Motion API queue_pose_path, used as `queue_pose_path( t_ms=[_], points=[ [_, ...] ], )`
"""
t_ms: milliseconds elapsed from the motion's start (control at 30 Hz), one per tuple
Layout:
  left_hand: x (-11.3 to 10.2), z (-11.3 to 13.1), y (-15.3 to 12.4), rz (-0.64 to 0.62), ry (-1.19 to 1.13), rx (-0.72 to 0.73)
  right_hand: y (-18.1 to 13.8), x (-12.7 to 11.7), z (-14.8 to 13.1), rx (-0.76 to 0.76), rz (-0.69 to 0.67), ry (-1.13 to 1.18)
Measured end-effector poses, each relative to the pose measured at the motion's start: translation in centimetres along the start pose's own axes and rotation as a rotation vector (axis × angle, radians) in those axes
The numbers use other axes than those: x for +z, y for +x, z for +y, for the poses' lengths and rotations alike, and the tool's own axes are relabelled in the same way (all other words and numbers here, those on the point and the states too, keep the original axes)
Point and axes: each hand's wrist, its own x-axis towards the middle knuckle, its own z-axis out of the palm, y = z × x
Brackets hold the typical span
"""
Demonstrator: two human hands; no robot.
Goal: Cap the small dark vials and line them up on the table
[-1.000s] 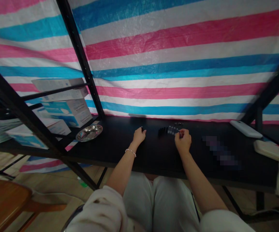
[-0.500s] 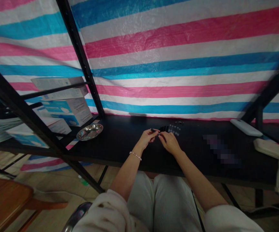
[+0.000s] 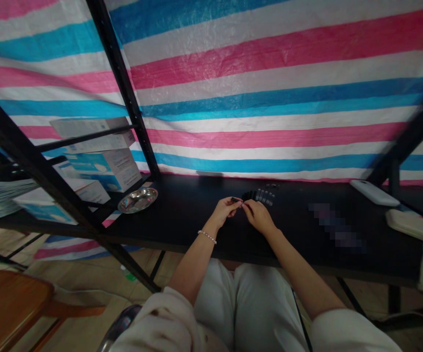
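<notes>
My left hand (image 3: 225, 212), with a beaded bracelet on its wrist, pinches a small black piece (image 3: 235, 199) above the table. The fingertips of my right hand (image 3: 258, 215) meet it there, closed at the piece's near end; whatever they grip is too small to make out. Just beyond my right hand lie a row of small black pieces (image 3: 249, 195) and several short clear tube-like pieces (image 3: 266, 197). A few tiny bits (image 3: 272, 185) rest farther back.
A shiny metal dish (image 3: 138, 200) stands left on the black table (image 3: 182, 215). Boxes (image 3: 104, 168) are stacked beyond the rack post. On the right lie a white phone-like object (image 3: 374, 192), a white block with a cable (image 3: 412, 225) and a blurred patch. A wooden stool (image 3: 9, 308) is lower left.
The black piece has tilted slightly in my left fingers, and my right fingertips have shifted a little. The whole view has moved slightly.
</notes>
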Motion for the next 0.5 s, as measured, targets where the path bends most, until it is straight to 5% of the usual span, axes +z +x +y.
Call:
queue_pose_path(
  t_ms=[500],
  points=[
    [-0.04,-0.07,0.30,0.107,-0.017,-0.022,0.16,-0.10,-0.19,-0.020,0.056,0.043]
  ],
)
